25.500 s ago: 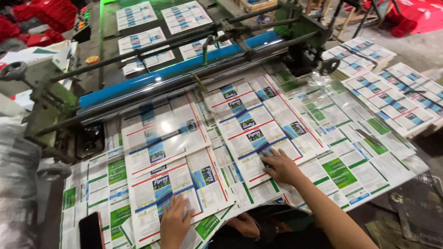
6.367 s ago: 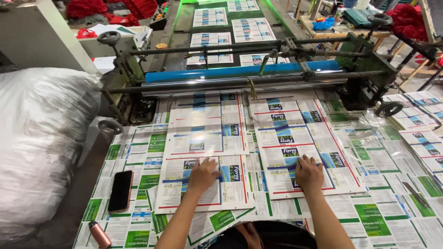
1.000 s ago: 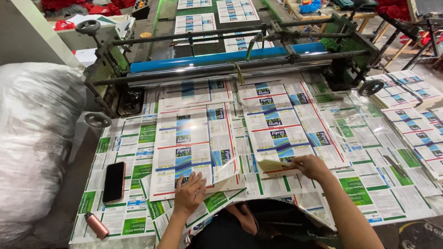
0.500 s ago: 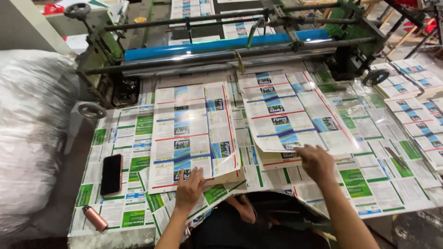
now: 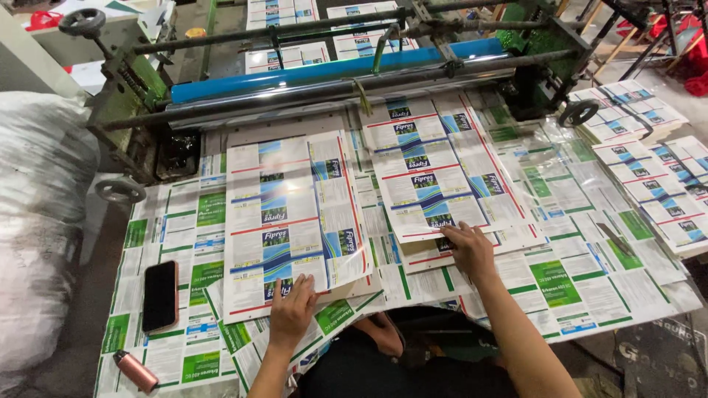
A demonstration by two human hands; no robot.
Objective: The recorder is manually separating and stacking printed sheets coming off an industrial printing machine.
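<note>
The left hand (image 5: 291, 309) lies flat, fingers spread, on the near edge of the left printed sheet (image 5: 291, 214). The right hand (image 5: 468, 250) presses open-palmed on the right printed sheet (image 5: 435, 177). Both sheets lie on the table (image 5: 590, 295) with their long axes running from the person toward the blue roller (image 5: 332, 66).

We see a black phone (image 5: 159, 295) lying face down on the green-and-white printed sheets (image 5: 188, 243). Just below the phone lies a small pink cylinder (image 5: 136, 371). Left of the phone bulges a big white sack (image 5: 37, 243). Above the phone runs the machine's blue roller (image 5: 332, 68).
</note>
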